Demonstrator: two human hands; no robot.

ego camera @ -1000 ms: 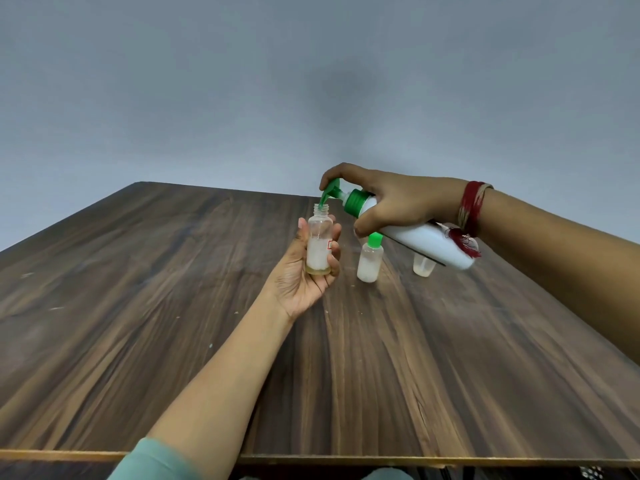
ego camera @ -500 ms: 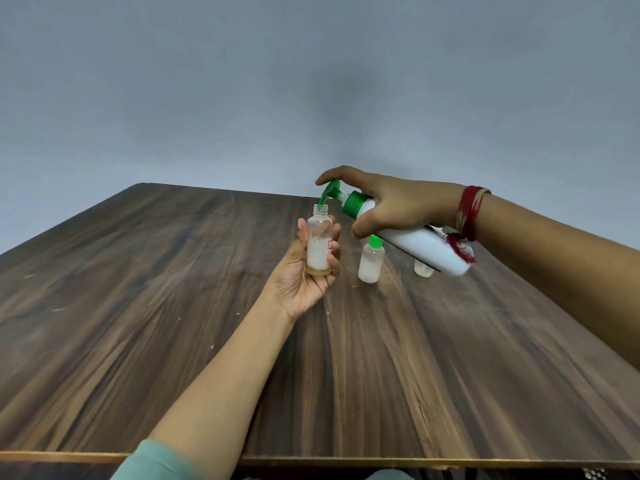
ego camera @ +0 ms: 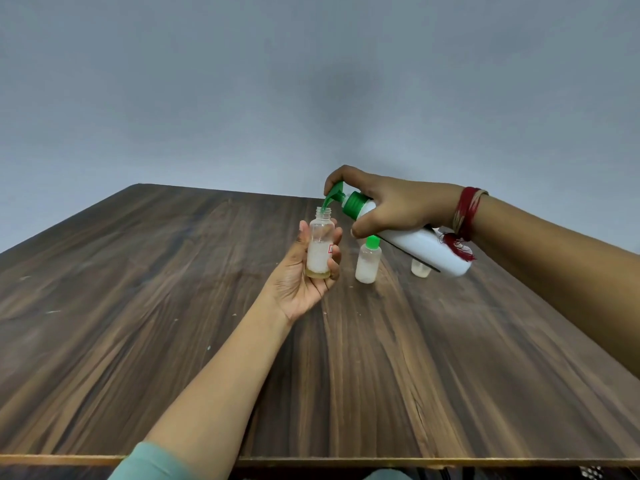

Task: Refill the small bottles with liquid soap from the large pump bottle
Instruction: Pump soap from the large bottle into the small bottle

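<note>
Soap refilling
Left hand is gripping a clear open plastic bottle; right hand is clasping a tilted white green-pump bottle.

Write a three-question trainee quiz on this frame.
1. True or false: the small clear bottle in the left hand is capped.
2. Which hand tilts the pump bottle over it? A: left. B: right hand.
3. Fill in: the standing bottle on the table, nearest the held one, has a ___ cap.
Key: 1 false; 2 B; 3 green.
</note>
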